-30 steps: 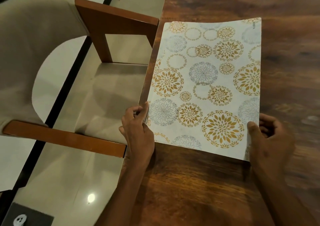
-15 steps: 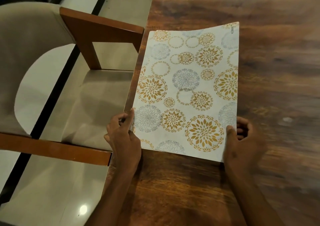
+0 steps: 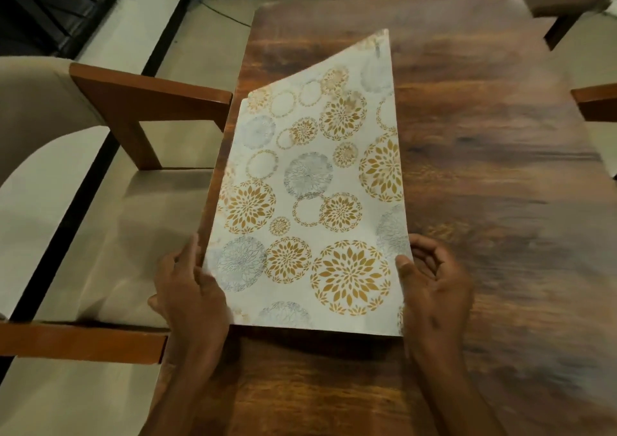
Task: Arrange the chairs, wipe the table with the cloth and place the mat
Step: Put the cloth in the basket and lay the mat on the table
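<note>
Mat (image 3: 320, 195) hung mid-frame, tilted over the worktop (image 3: 484, 175); my left hand (image 3: 190, 288) and right hand (image 3: 434, 288) pinched its near corners. Placing step; next, lower it flat.

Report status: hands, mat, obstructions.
Both hands, left and right, gripping white floral-patterned mat by near corners. Mat over dark wooden table, left edge. Nothing in the way.

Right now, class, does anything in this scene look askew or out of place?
Yes: the mat, gripped by the left hand and right hand, sits skewed on the table, its left edge overhanging.
</note>
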`<state>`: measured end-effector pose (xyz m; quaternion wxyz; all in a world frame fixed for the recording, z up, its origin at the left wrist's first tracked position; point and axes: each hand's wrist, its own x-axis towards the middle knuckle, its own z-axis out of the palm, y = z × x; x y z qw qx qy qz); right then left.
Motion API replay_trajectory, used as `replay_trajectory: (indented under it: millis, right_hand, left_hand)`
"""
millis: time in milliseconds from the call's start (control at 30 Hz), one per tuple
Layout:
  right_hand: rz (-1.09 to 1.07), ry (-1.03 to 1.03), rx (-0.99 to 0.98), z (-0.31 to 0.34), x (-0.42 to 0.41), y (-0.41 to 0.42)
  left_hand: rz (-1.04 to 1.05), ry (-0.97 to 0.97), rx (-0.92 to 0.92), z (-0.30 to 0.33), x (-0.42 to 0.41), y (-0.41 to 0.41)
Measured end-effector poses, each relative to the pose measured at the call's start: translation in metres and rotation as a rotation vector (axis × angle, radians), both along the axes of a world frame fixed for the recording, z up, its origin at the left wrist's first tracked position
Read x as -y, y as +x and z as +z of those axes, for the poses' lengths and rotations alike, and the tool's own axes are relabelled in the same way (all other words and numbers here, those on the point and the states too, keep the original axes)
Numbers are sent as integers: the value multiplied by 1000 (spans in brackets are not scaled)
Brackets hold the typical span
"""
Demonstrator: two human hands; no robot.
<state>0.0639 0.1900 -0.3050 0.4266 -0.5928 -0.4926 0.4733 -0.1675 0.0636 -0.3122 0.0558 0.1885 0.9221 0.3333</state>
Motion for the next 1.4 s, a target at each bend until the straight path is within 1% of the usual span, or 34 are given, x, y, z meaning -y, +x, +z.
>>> replay_trajectory:
  millis: [100, 167, 300, 433, 567, 633, 733, 867, 967, 1167, 1267, 1333, 1400]
  right_hand:
    - [-25, -13, -134, 8, -9, 24]
    - [-51, -19, -226, 13, -17, 46]
    - [-118, -12, -274, 21, -38, 107]
    - [-122, 34, -194, 25, -64, 177]
    - [-135, 45, -133, 19, -96, 237]
    - [-124, 41, -86, 12, -113, 259]
    - [-112, 42, 40, -4, -132, 280]
    - [-127, 49, 147, -29, -142, 295]
    - [-117, 57, 175, -39, -147, 298]
    - [-145, 73, 260, -42, -157, 296]
    - [-144, 80, 317, -46, -163, 298]
    - [-125, 85, 352, -46, -167, 298]
    - [-111, 93, 368, -44, -168, 297]
  left_hand:
    - [-38, 38, 57, 25, -23, 13]
    - [-109, 124, 109, 45, -38, 25]
    - [-229, 272, 161, 74, -73, 59]
    - [-308, 295, 225, 76, -116, 107]
    - [-374, 328, 340, 61, -152, 156]
    - [-402, 322, 355, 52, -166, 178]
    - [-423, 271, 360, 35, -180, 205]
    - [-427, 248, 377, 14, -184, 221]
    - [-419, 247, 378, 3, -182, 221]
    - [-354, 336, 520, -2, -184, 228]
    - [-342, 367, 560, -5, -187, 230]
    - [-346, 361, 553, -8, -189, 232]
    - [-369, 339, 500, -10, -189, 232]
